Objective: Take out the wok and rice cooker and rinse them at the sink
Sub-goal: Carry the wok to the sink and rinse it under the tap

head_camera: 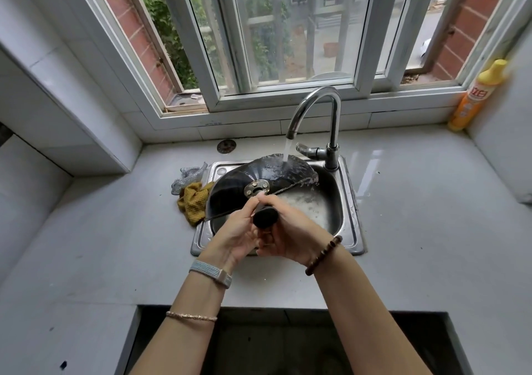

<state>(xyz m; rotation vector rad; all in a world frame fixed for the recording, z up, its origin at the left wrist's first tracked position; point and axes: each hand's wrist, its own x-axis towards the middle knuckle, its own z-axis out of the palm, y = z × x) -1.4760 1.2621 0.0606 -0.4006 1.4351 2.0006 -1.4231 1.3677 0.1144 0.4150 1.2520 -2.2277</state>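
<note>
My left grip (236, 232) and right grip (290, 230) both clasped the stubby black handle (265, 216) of the round black metal wok (236, 177), likely heavy, stiff and wet-slick.

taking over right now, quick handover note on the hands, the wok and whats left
Left grip and right grip both hold the wok handle.
The wok is tilted on edge in the sink, with water from the faucet running onto it.
Done: wok is out and under the rinse.
Left: finish the wok. The rice cooker is not in view, so it needs fetching and rinsing.
</note>
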